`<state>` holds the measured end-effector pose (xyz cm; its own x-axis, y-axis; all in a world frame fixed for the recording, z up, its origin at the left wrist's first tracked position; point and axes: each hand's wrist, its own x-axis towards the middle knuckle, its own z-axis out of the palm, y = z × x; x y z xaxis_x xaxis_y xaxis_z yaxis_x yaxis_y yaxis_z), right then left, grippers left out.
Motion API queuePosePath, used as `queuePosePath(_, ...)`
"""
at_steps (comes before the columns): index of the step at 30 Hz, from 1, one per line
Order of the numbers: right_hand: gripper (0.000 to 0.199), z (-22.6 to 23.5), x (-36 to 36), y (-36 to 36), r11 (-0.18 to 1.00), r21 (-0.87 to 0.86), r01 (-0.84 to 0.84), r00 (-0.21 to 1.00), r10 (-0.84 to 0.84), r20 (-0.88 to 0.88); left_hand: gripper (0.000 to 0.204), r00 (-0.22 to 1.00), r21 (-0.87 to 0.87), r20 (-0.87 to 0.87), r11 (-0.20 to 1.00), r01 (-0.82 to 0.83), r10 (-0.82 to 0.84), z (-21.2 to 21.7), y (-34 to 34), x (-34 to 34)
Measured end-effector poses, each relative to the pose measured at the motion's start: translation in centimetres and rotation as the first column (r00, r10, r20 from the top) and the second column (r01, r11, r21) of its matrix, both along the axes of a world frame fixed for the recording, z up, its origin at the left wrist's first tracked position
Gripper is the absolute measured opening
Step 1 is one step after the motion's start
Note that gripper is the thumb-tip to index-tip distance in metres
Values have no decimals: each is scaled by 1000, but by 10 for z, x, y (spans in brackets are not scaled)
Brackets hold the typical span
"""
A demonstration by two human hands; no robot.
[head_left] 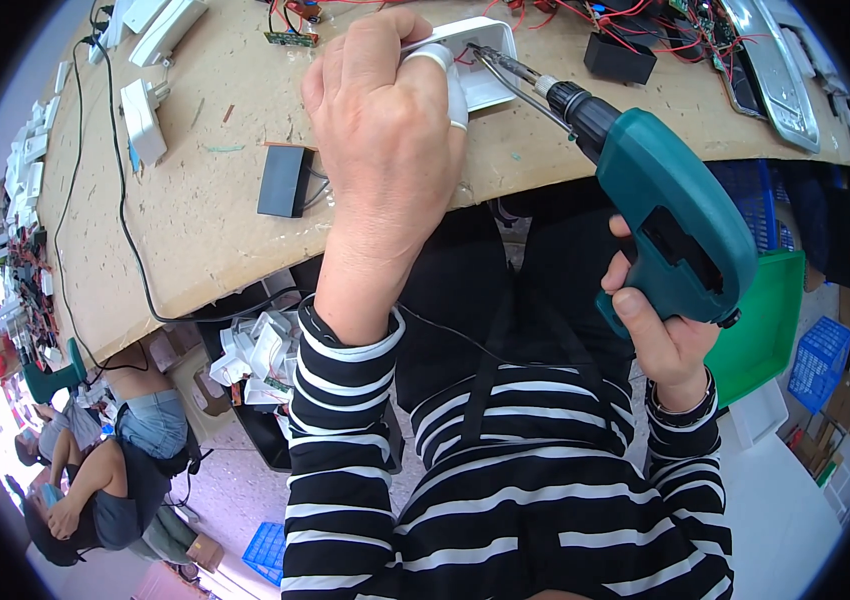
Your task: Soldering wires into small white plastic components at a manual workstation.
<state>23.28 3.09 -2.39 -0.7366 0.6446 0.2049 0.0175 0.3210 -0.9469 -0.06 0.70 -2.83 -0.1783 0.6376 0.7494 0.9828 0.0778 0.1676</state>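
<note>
Two hands at work: my left hand (pixel 385 130) pins a light, brittle-looking white plastic housing (pixel 480 60) at the counter (pixel 205 220) edge (best gripped by its sides); my right hand (pixel 660 335) grips the teal electric screwdriver (pixel 675 220).

Worn tan workbench (pixel 205 215), cluttered.
Black box (pixel 286 180) centre-left, white housings (pixel 143 120) upper left, black cable (pixel 125 220) left, red-wired boards (pixel 645 15) upper right.
</note>
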Motion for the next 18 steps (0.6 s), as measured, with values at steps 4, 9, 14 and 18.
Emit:
queuePosePath(4,57,0,-1,-3,998,-53,26,1000,-26,-15,6,1000,-13,-20,1000,-5,5,-1,-1,-1)
queuePosePath(9,62,-3,3,-2,999,-30,12,1000,-13,-27,6,1000,-16,-9,1000,-1,1,-1,0,-2)
queuePosePath(14,63,-2,4,-2,1000,-14,7,1000,-7,-16,6,1000,-12,-10,1000,1,-1,-1,0,-1)
queuePosePath(18,62,-2,3,-2,1000,-31,2,1000,-3,-17,6,1000,-6,-15,1000,-7,7,1,0,0)
